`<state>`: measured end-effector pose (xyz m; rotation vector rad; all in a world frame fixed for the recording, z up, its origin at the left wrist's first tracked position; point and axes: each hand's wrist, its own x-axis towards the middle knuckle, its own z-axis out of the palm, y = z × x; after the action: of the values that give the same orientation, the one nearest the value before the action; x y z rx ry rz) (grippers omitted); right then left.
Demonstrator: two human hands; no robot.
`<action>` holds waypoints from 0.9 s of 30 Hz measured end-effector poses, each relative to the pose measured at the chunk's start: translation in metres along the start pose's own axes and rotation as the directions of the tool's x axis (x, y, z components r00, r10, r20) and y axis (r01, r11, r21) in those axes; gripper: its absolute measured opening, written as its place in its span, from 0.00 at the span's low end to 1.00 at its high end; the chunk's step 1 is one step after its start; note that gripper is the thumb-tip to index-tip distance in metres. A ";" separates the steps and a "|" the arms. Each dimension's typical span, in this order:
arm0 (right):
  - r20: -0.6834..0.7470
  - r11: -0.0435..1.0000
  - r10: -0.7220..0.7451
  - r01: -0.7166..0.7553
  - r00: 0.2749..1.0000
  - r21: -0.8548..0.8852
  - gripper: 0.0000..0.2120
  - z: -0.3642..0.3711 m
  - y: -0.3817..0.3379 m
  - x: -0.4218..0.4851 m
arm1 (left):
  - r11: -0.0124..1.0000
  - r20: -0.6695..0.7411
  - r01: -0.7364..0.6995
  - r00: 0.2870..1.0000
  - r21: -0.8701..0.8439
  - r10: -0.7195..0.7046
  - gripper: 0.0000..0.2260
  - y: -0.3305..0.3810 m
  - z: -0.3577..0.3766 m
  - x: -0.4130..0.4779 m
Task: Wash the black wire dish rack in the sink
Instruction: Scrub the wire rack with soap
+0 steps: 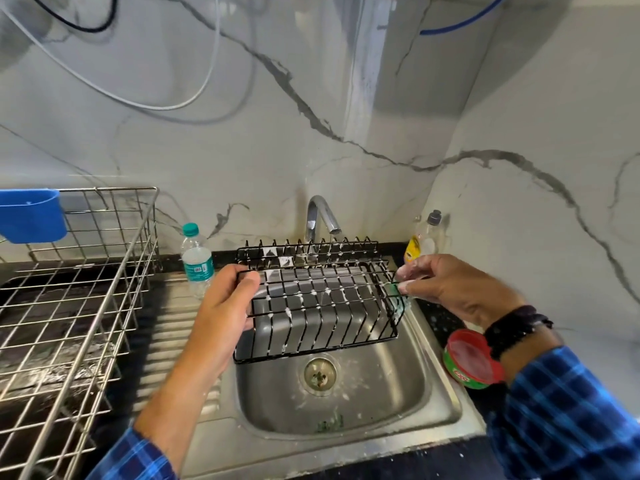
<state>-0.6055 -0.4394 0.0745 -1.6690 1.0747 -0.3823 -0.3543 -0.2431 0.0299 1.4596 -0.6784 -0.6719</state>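
Note:
The black wire dish rack (318, 299) is held above the steel sink (436, 393), tilted, with white soap foam on many of its wires. My left hand (225, 306) grips the rack's left end. My right hand (450, 289) pinches a green scrub pad (398, 294) against the rack's right end. The chrome tap (320, 216) stands behind the rack; I cannot tell whether water runs from it.
A large steel wire basket (69, 306) with a blue plastic cup (31, 214) sits on the counter at left. A water bottle (196, 259) stands by the drainboard. A dish-soap bottle (424, 240) is at back right, and a red-and-green soap tub (472, 360) rests on the sink's right rim.

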 end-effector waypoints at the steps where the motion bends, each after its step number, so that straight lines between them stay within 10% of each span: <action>1: 0.019 0.991 -0.030 0.032 0.999 -0.128 0.12 -0.003 -0.004 -0.001 | 1.000 0.006 -0.015 1.000 0.024 0.014 0.15 0.001 0.001 -0.001; 8: 0.011 0.889 -0.162 0.151 0.987 -0.433 0.12 -0.012 -0.011 0.009 | 0.998 -0.013 -0.043 0.999 0.038 0.044 0.15 0.005 0.003 0.001; 17: 0.070 0.975 -0.029 0.044 0.997 -0.219 0.13 -0.013 -0.001 0.007 | 0.993 -0.003 -0.075 0.997 0.090 0.076 0.11 0.004 0.004 -0.002; 27: -0.306 0.993 -0.083 0.104 0.949 0.055 0.13 0.005 0.043 0.006 | 0.998 -0.061 -0.054 0.997 -0.041 0.051 0.12 -0.007 0.004 0.005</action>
<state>-0.6189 -0.4426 0.0326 -1.6357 1.1923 -0.7499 -0.3541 -0.2493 0.0228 1.4126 -0.6501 -0.5962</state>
